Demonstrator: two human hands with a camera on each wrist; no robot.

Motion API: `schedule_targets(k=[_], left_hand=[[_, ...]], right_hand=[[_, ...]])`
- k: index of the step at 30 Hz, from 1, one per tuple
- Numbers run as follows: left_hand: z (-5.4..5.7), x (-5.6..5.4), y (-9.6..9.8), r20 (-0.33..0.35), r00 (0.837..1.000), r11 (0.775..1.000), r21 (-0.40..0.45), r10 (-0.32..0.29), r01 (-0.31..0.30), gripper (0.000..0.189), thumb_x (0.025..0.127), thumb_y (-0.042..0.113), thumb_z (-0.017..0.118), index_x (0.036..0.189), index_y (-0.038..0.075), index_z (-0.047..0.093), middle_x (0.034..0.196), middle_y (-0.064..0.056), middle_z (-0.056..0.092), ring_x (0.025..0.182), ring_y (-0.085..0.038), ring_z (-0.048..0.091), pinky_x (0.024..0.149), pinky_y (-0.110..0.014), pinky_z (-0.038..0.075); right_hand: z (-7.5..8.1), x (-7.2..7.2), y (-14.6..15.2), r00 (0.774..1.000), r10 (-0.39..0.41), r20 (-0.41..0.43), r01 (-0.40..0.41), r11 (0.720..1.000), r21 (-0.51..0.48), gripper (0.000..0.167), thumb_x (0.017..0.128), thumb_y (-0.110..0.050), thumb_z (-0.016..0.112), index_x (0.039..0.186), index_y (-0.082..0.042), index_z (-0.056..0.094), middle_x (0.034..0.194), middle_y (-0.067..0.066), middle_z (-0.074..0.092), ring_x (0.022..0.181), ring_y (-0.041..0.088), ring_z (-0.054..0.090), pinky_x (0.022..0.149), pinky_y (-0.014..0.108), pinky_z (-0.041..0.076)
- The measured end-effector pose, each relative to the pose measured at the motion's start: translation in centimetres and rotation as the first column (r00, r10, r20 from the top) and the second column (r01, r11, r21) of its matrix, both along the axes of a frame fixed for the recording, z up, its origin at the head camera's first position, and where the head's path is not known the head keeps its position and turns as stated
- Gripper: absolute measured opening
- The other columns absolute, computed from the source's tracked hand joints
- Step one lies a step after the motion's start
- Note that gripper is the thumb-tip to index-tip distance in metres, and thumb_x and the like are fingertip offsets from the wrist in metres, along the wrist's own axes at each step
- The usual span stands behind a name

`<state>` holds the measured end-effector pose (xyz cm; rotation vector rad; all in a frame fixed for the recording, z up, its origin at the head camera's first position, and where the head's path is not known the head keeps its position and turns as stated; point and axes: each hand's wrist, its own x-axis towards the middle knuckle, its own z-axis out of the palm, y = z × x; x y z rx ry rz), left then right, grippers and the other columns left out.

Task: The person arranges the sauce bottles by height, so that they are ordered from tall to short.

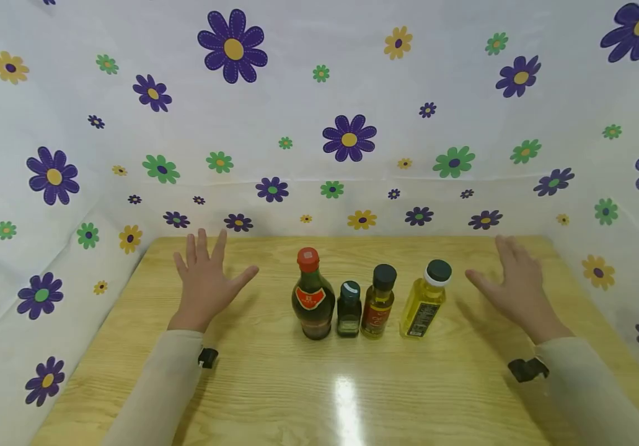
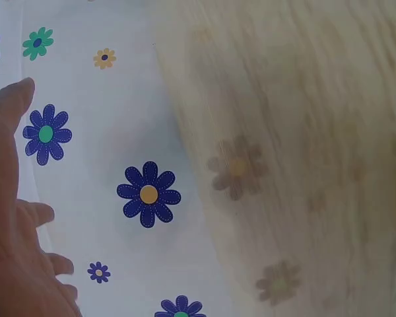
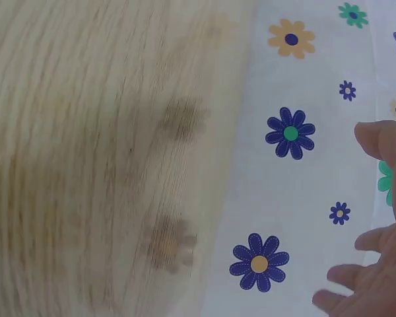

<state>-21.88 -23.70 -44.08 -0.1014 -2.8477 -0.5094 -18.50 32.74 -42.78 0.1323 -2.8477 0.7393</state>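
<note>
Four bottles would be too exact a tally, so several bottles stand in a row mid-table in the head view. Leftmost is a dark bottle with a red cap [image 1: 312, 303]. Beside it are a small dark green-capped bottle [image 1: 349, 311] and a black-capped bottle with a red label [image 1: 378, 303]. A yellow oil bottle [image 1: 424, 300] leans in view at the right end. My left hand [image 1: 204, 285], fingers spread, is left of the row and touches no bottle. To the right, my right hand [image 1: 514, 288] has its thumb apart from the fingers and holds nothing.
The bottles stand on a wooden table [image 1: 274, 384] with a bright reflection near its front. White cloth [image 1: 297, 93] printed with flowers rises behind the table and along both sides. A dark strap piece [image 1: 528, 370] is at the right wrist.
</note>
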Motion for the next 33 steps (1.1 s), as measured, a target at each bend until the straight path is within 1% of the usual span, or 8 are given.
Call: schedule_targets(k=[4,6,9,12,15,18,23,33], left_hand=[[-0.2,0.0,0.4,-0.013,0.992,0.981,0.153,-0.122,0.122,0.099,0.091,0.069,0.066,0.166,0.019,0.023,0.172,-0.02,0.007,0.158,-0.04,-0.008,0.12,-0.075,0.003],[-0.1,0.3,0.7,-0.009,0.978,0.935,0.292,-0.209,0.202,0.091,0.093,0.058,0.071,0.164,0.02,0.028,0.172,-0.014,0.012,0.159,-0.036,-0.002,0.121,-0.073,0.01],[0.1,1.1,1.6,-0.009,0.939,0.809,0.504,-0.345,0.302,0.08,0.096,0.039,0.075,0.162,0.021,0.033,0.169,-0.008,0.024,0.157,-0.037,0.016,0.12,-0.07,0.021],[0.1,2.1,2.6,-0.036,0.892,0.665,0.653,-0.45,0.362,0.076,0.097,0.022,0.075,0.161,0.022,0.033,0.165,-0.006,0.033,0.152,-0.038,0.029,0.122,-0.063,0.027],[0.0,3.0,3.6,-0.063,0.855,0.576,0.713,-0.515,0.399,0.078,0.096,0.012,0.076,0.16,0.022,0.033,0.163,-0.006,0.037,0.151,-0.037,0.033,0.122,-0.057,0.029],[-0.3,3.7,4.6,-0.064,0.837,0.549,0.728,-0.543,0.411,0.082,0.093,0.012,0.078,0.16,0.023,0.033,0.162,-0.007,0.039,0.15,-0.037,0.034,0.122,-0.057,0.03],[-0.7,4.4,6.3,-0.042,0.809,0.537,0.727,-0.586,0.427,0.089,0.089,0.017,0.084,0.16,0.023,0.032,0.162,-0.01,0.039,0.15,-0.034,0.036,0.12,-0.058,0.032],[-1.8,5.2,8.5,-0.029,0.814,0.552,0.721,-0.579,0.418,0.091,0.084,0.024,0.089,0.158,0.022,0.036,0.154,-0.004,0.049,0.143,-0.028,0.045,0.112,-0.056,0.045]], right_hand=[[0.7,0.8,0.0,0.995,0.072,0.075,-0.06,0.987,-0.148,0.095,0.101,-0.043,0.065,0.165,-0.002,0.007,0.166,0.033,0.013,0.148,0.06,0.017,0.113,0.079,0.018],[1.1,1.3,-0.2,0.986,0.133,0.099,-0.109,0.97,-0.217,0.093,0.102,-0.038,0.067,0.166,-0.005,0.009,0.165,0.033,0.018,0.146,0.059,0.023,0.11,0.078,0.026],[1.3,2.3,-0.7,0.963,0.253,0.093,-0.211,0.922,-0.324,0.084,0.102,-0.026,0.069,0.166,-0.01,0.016,0.162,0.026,0.03,0.145,0.043,0.037,0.116,0.047,0.042],[1.1,3.1,-1.3,0.926,0.376,0.033,-0.325,0.839,-0.437,0.075,0.102,-0.009,0.067,0.164,-0.012,0.024,0.158,0.015,0.039,0.142,0.014,0.044,0.107,0.013,0.042],[0.8,3.7,-2.0,0.887,0.46,-0.029,-0.409,0.756,-0.511,0.073,0.1,0.003,0.064,0.162,-0.01,0.028,0.152,0.001,0.046,0.135,-0.003,0.046,0.104,0.007,0.04],[0.4,4.1,-2.8,0.866,0.495,-0.07,-0.446,0.702,-0.556,0.071,0.098,0.009,0.063,0.159,-0.008,0.032,0.146,-0.009,0.049,0.133,-0.001,0.049,0.105,0.011,0.042],[0.0,4.8,-4.1,0.845,0.518,-0.132,-0.496,0.668,-0.555,0.07,0.092,0.015,0.065,0.154,-0.001,0.038,0.145,-0.005,0.053,0.131,0.002,0.052,0.106,0.014,0.044],[-0.3,5.0,-6.1,0.871,0.47,-0.141,-0.468,0.71,-0.527,0.061,0.091,0.011,0.071,0.146,-0.001,0.048,0.138,-0.013,0.057,0.126,-0.001,0.054,0.103,0.013,0.045]])
